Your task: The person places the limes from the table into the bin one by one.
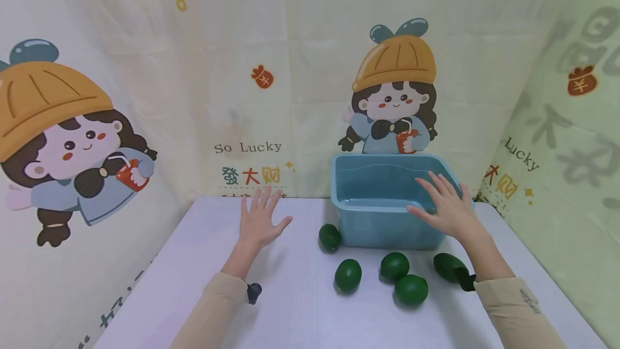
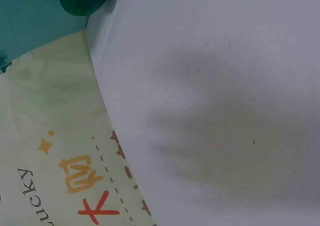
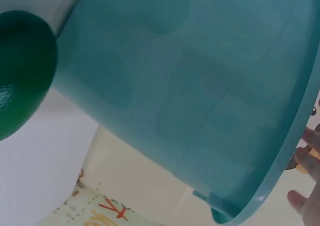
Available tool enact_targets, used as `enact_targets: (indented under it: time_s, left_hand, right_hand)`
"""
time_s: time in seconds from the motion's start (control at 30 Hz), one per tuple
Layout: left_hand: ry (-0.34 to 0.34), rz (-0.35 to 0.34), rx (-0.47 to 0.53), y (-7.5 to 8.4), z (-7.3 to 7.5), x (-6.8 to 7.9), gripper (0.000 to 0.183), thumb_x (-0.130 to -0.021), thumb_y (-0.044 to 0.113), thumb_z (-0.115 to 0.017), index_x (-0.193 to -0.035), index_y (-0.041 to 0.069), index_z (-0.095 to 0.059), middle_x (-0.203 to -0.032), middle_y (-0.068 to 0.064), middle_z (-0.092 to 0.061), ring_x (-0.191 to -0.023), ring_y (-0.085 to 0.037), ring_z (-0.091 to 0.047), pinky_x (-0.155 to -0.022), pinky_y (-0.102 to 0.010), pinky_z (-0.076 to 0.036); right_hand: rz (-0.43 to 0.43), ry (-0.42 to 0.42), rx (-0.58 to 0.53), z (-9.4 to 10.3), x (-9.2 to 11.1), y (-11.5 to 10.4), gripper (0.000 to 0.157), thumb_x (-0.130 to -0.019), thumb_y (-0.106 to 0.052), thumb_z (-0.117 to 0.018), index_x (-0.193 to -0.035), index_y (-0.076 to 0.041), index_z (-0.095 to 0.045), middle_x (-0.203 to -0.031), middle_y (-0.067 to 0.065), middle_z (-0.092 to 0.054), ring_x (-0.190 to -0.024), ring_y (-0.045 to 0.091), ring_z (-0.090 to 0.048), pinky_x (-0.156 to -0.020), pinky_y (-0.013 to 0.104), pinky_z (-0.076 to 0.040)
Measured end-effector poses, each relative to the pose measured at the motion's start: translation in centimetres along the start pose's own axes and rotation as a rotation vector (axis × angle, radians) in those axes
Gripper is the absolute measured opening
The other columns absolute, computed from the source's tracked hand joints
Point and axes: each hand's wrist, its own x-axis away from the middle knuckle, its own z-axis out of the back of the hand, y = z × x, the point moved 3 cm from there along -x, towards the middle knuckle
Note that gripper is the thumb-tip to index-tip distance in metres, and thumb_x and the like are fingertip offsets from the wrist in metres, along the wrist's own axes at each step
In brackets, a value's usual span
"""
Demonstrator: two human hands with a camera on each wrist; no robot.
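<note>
white surface (image 1: 290, 311): upright bin (image 1: 382, 230), green fruits (image 1: 348, 276) around it, seemingly for easy reach
left hand (image 1: 258, 225) and right hand (image 1: 451, 210): fingers spread wide, holding nothing

The fruits (image 1: 348, 276) are dark green, the basin (image 1: 382, 230) blue-green, the sleeves (image 1: 213, 306) beige, the backdrop (image 1: 315, 101) cartoon-printed.

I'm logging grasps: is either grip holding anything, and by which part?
Nothing is held: the left grip and right grip are both spread open, the right near the teal bin.
</note>
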Motion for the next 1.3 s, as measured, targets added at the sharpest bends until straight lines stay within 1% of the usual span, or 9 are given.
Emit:
enact_targets:
  time_s: [0.2, 0.33, 0.57, 0.77, 0.97, 1.2, 1.3]
  left_hand:
    - [0.063, -0.088, 0.023, 0.2, -0.8, -0.3, 0.072, -0.084, 0.058, -0.046, -0.143, 0.022, -0.027, -0.15, -0.003, -0.019, -0.138, -0.026, -0.01, -0.106, -0.052, -0.001]
    - [0.098, -0.133, 0.028, 0.3, -1.2, -0.5, 0.072, -0.083, 0.056, -0.048, -0.142, 0.02, -0.03, -0.149, -0.003, -0.023, -0.136, -0.026, -0.016, -0.106, -0.052, -0.004]
    - [0.13, -0.193, -0.023, 0.3, -2.2, -0.4, 0.071, -0.082, 0.056, -0.049, -0.14, 0.019, -0.034, -0.145, -0.004, -0.032, -0.134, -0.026, -0.024, -0.105, -0.053, -0.012]
    - [0.111, -0.239, -0.041, 0.3, -3.5, -0.1, 0.069, -0.082, 0.056, -0.048, -0.139, 0.018, -0.037, -0.143, -0.005, -0.035, -0.131, -0.027, -0.029, -0.104, -0.053, -0.014]
    - [0.093, -0.28, -0.07, 0.7, -4.6, -0.2, 0.067, -0.082, 0.056, -0.048, -0.137, 0.018, -0.04, -0.141, -0.006, -0.037, -0.13, -0.028, -0.031, -0.103, -0.052, -0.018]
    - [0.037, -0.305, -0.128, 1.6, -5.6, -0.1, 0.067, -0.083, 0.058, -0.045, -0.138, 0.02, -0.038, -0.142, -0.005, -0.036, -0.13, -0.027, -0.031, -0.104, -0.051, -0.017]
    - [0.04, -0.322, -0.137, 1.9, -6.1, -0.1, 0.066, -0.083, 0.057, -0.045, -0.137, 0.019, -0.04, -0.14, -0.006, -0.039, -0.129, -0.027, -0.033, -0.103, -0.051, -0.02]
  right_hand:
    - [0.021, 0.065, 0.0, -0.1, 0.2, 0.4, 0.074, -0.081, -0.061, -0.051, -0.138, -0.017, -0.033, -0.14, 0.017, -0.03, -0.128, 0.038, -0.023, -0.097, 0.064, -0.005]
    - [0.03, 0.091, 0.0, -0.2, 0.4, 0.5, 0.072, -0.08, -0.059, -0.053, -0.136, -0.018, -0.035, -0.137, 0.016, -0.032, -0.126, 0.037, -0.026, -0.096, 0.064, -0.007]
    - [0.053, 0.137, -0.002, -0.3, 0.8, 0.8, 0.07, -0.079, -0.056, -0.057, -0.134, -0.016, -0.038, -0.134, 0.015, -0.036, -0.122, 0.035, -0.03, -0.095, 0.062, -0.01]
    - [0.072, 0.182, 0.01, -0.6, 1.3, 1.1, 0.07, -0.079, -0.054, -0.058, -0.133, -0.014, -0.039, -0.13, 0.016, -0.039, -0.118, 0.036, -0.034, -0.094, 0.061, -0.011]
    - [0.078, 0.219, 0.01, -1.0, 1.6, 1.6, 0.068, -0.078, -0.051, -0.061, -0.13, -0.013, -0.042, -0.127, 0.016, -0.041, -0.116, 0.036, -0.036, -0.092, 0.059, -0.013]
    - [0.084, 0.231, 0.023, -1.5, 2.0, 1.8, 0.065, -0.078, -0.05, -0.061, -0.128, -0.012, -0.044, -0.124, 0.018, -0.042, -0.113, 0.037, -0.037, -0.09, 0.06, -0.016]
    - [0.085, 0.24, 0.026, -1.8, 2.1, 1.9, 0.064, -0.078, -0.049, -0.062, -0.127, -0.012, -0.045, -0.123, 0.017, -0.043, -0.112, 0.037, -0.038, -0.089, 0.06, -0.017]
